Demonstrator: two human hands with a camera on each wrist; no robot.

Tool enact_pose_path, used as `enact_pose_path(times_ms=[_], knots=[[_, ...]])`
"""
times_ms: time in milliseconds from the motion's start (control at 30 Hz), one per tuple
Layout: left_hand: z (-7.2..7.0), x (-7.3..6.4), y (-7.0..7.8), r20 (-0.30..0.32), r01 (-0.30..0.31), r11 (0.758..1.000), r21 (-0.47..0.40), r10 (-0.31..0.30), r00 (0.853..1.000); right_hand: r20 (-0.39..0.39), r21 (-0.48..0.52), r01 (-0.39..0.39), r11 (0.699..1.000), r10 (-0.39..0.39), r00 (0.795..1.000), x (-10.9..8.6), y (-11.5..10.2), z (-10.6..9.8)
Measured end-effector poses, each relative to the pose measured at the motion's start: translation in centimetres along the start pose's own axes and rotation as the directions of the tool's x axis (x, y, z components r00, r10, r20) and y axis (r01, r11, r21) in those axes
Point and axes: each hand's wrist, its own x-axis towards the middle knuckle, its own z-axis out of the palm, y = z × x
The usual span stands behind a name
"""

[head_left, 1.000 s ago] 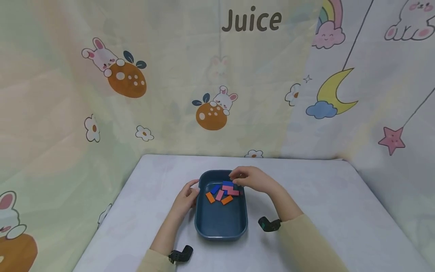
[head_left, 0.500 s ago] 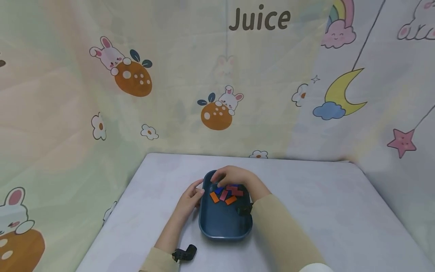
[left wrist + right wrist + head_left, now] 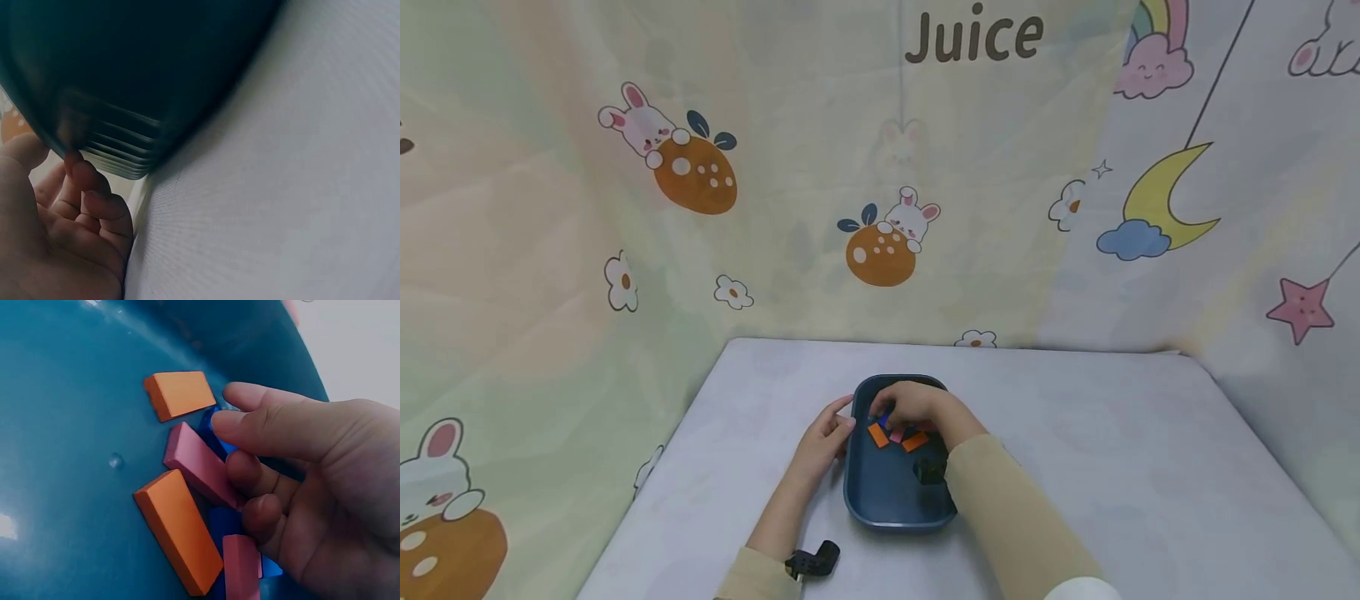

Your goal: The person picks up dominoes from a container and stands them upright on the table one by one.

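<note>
Blue tray point(image 3: 895, 504) with orange, pink and blue blocks point(image 3: 201, 464) inside.

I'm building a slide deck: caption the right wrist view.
Right hand close over orange, pink and blue blocks in a tray.

1. A nook enclosed by printed cloth point(image 3: 790, 125); home or studio, I cannot tell.
2. Cartoon rabbits point(image 3: 647, 127), flowers point(image 3: 733, 292) and a moon point(image 3: 1150, 197) decorate it.
3. A white bench point(image 3: 1112, 467) stands between its sides.
</note>
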Motion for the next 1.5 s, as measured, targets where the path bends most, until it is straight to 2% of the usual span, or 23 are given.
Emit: enact_pose_path(times_ms=[100,333,567,833,1000,1133,1233,1300,1400,1500], knots=[[-0.1,0.6,-1.0,-0.016,-0.008,1.0,0.018,0.008,1.0,-0.011,-0.024,0.013,1.0,-0.014,1.0,0.2,0.1,0.1],[0.0,0.3,-0.7,-0.01,-0.01,1.0,0.012,0.011,1.0,-0.01,-0.124,0.032,0.992,-0.033,0.999,0.0,-0.1,0.6],[-0.2,0.3,-0.6,0.012,0.005,1.0,0.006,-0.005,1.0,-0.01,-0.262,0.058,0.963,-0.063,0.998,-0.2,-0.4,0.8],[-0.1,0.4,-0.9,-0.003,-0.002,1.0,0.011,0.002,1.0,-0.062,-0.242,0.1,0.965,-0.119,0.991,0.0,0.2,0.8],[-0.1,0.3,-1.0,-0.012,-0.004,0.999,0.042,0.005,1.0,-0.115,-0.249,0.107,0.963,-0.139,0.984,-0.2,0.3,0.3],[0.0,0.3,-1.0,-0.021,-0.008,0.998,0.061,0.009,1.0,-0.176,-0.31,0.16,0.937,-0.222,0.959,-0.9,0.2,-0.8],[0.1,0.4,-1.0,-0.024,0.002,0.998,0.062,0.0,1.0,-0.236,-0.255,0.228,0.94,-0.289,0.928,-1.9,0.3,-1.9],[0.2,0.4,-0.9,-0.027,0.006,0.998,0.056,-0.004,1.0,-0.278,-0.142,0.283,0.949,-0.312,0.908,-2.9,0.8,-2.7],[0.2,0.4,-0.9,-0.031,0.006,0.998,0.056,-0.004,1.0,-0.348,0.018,0.336,0.942,-0.309,0.885,-4.6,2.0,-3.9],[0.1,0.5,-0.8,-0.036,0.011,0.998,0.055,-0.009,0.999,-0.424,0.093,0.335,0.937,-0.267,0.865,-6.3,3.9,-4.9]])
